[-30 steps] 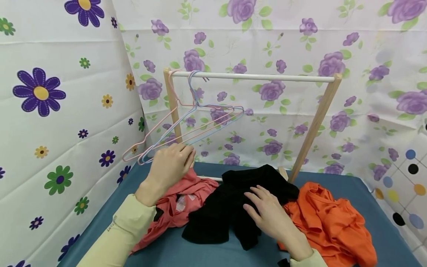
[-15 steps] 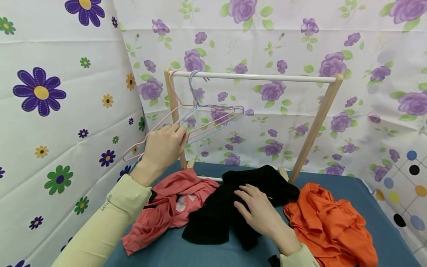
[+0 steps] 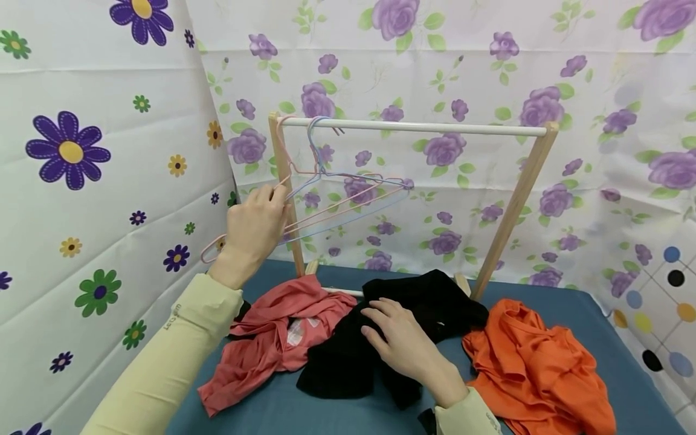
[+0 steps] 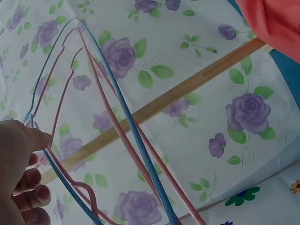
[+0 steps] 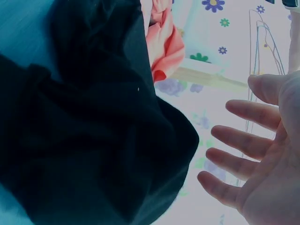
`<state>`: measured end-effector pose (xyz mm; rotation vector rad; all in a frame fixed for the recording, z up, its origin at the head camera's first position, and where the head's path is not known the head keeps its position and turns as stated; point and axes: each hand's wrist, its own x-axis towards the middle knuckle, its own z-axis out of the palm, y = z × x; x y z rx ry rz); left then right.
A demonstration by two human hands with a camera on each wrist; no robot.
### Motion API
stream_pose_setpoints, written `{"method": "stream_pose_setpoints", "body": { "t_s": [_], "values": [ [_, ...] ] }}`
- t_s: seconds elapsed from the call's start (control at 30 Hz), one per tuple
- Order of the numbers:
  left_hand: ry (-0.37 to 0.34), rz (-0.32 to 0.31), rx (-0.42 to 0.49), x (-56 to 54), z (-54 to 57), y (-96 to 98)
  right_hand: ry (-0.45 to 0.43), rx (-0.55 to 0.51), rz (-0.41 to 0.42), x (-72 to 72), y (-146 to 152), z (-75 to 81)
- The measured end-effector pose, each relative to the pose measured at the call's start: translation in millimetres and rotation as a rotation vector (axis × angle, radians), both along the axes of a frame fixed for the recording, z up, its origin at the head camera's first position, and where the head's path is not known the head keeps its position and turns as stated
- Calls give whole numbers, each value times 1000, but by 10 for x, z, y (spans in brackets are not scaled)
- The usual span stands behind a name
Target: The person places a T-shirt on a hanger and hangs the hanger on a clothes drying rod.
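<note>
My left hand (image 3: 257, 229) is at the left shoulders of the thin hangers, its fingers curled around the blue hanger (image 3: 353, 225). In the left wrist view the thumb (image 4: 40, 138) lies over the wire just below the hook. Beside the blue one hang pink hangers (image 3: 337, 211), their hooks on the rack's white bar (image 3: 424, 126). My right hand (image 3: 402, 341) hovers over a black garment (image 3: 348, 356), fingers spread and slightly bent. The right wrist view shows a gap between those fingers (image 5: 243, 140) and the black cloth (image 5: 108, 140).
A pink garment (image 3: 261, 362) lies crumpled left of the black one. On the right is an orange garment (image 3: 544, 362). The rack's wooden posts (image 3: 513, 211) stand at the back of the blue table (image 3: 304, 411), before flowered cloth walls (image 3: 598, 72).
My left hand has moved up and a little left along the hangers. The blue hanger's far tip has swung right, apart from the pink ones. My right hand has drifted left over the black garment.
</note>
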<state>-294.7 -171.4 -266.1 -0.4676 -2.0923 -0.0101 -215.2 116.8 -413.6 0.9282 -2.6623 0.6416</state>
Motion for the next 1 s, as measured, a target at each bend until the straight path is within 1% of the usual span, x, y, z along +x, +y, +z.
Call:
{"method": "stream_pose_setpoints", "body": {
  "t_s": [0.1,0.23,0.3,0.47,0.53,0.73,0.83,1.0],
  "values": [
    [-37,12,-9,-8,24,-19,14,-10,15,-25,-32,-21],
    [-64,14,-14,-12,56,-24,36,-19,27,-59,-79,-52],
    [-75,26,-16,-11,62,-25,41,-23,35,-77,-114,-65],
    [-107,71,-16,18,60,-32,27,-12,66,-96,-264,-92],
    [-118,75,-4,37,63,-34,16,-4,80,-99,-344,-110],
    [-130,61,46,74,79,-36,-28,14,98,-129,-579,-165],
    [-122,46,69,81,81,-31,-41,30,110,-149,-678,-186],
    [-137,20,120,96,98,-14,-63,45,125,-172,-833,-220]
  ]
}}
